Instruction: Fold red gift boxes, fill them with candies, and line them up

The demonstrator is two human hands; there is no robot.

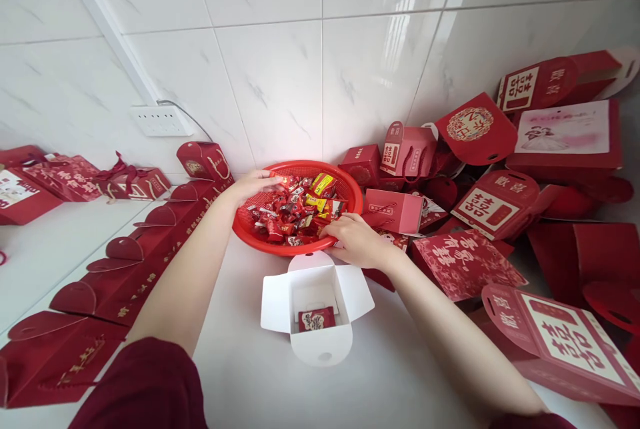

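A red plastic basket (357, 199) full of wrapped candies (300, 209) stands against the tiled wall. My left hand (255, 187) is on its left rim, fingers reaching inside over the candies and thumb hidden. At the lower right rim, my right hand (357, 239) has fingers bent over the edge, with some fingers below it. Both hands appear to grip the basket; no candy shows clearly in either. Just in front of it, a gift box (300, 299) sits with its flaps spread and white inside showing. A red candy packet (317, 319) lies on its bottom.
A row of closed red gift boxes (107, 285) runs along my left. More boxes (25, 195) stand farther left. On my right is a heap of red gift boxes (470, 262), close to my forearm. A power strip (161, 121) is fixed to the wall.
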